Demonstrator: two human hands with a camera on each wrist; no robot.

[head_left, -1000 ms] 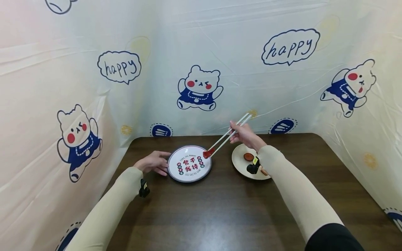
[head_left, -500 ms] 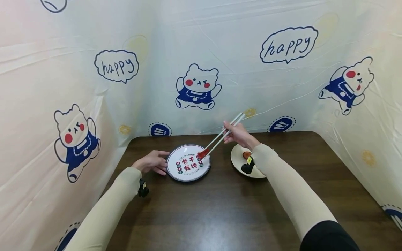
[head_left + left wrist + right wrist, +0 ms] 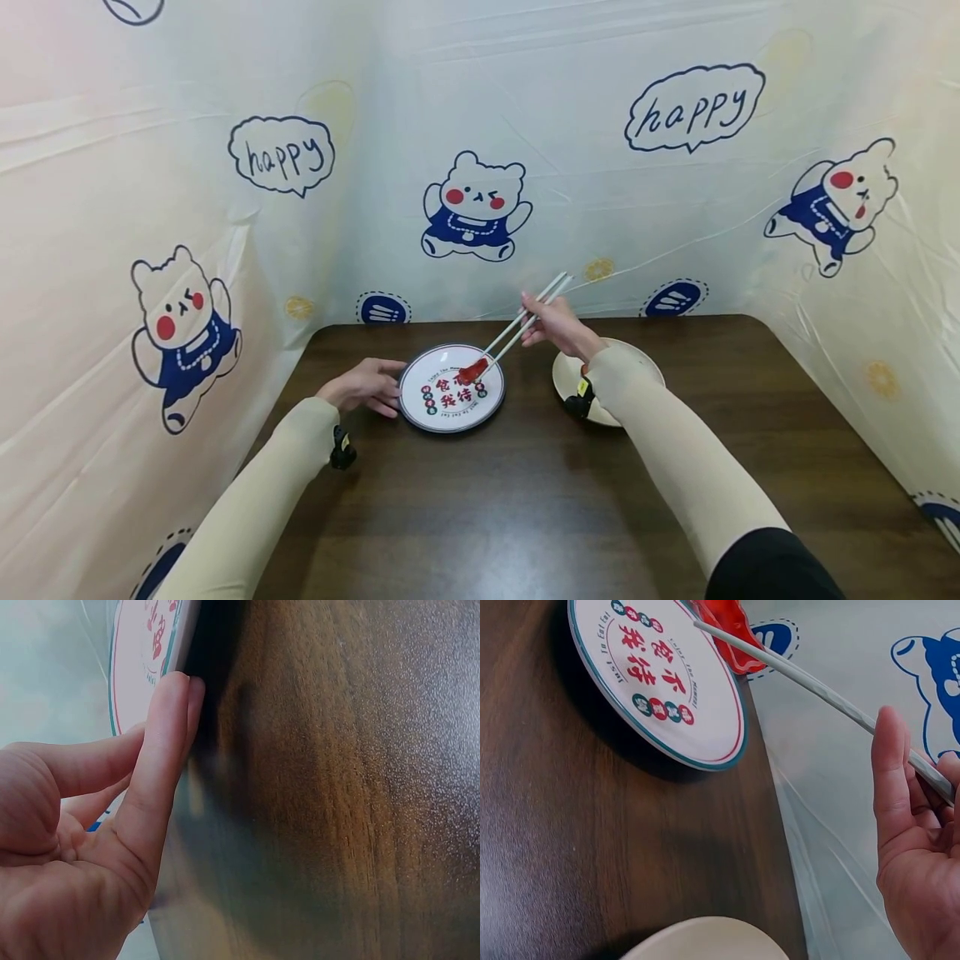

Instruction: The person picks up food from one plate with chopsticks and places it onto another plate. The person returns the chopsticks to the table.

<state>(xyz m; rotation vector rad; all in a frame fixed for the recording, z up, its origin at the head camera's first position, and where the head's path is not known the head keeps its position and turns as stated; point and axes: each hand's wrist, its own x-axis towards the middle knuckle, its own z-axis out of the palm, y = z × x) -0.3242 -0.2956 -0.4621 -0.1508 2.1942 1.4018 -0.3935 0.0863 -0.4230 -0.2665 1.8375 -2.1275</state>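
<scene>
- The red piece (image 3: 473,372) is over the white plate (image 3: 450,422); whether they touch, one cannot tell.
- Right of the white plate, the right hand (image 3: 558,326) pinches the chopsticks (image 3: 504,353), the red piece at their tips.
- The left hand (image 3: 364,388) touches the white plate's left edge, fingers nearly straight.
- The shiny piece is probably light and slippery; its middle seems best to grip.

Glare pales the tabletop (image 3: 495,525) (foreground); 2 wrist views show dark shadow beside the plate (image 3: 705,735).

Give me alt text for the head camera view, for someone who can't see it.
A person's right hand holds chopsticks pinching a red piece over a printed white plate, which the left hand touches. The right sleeve partly hides a cream plate.
</scene>
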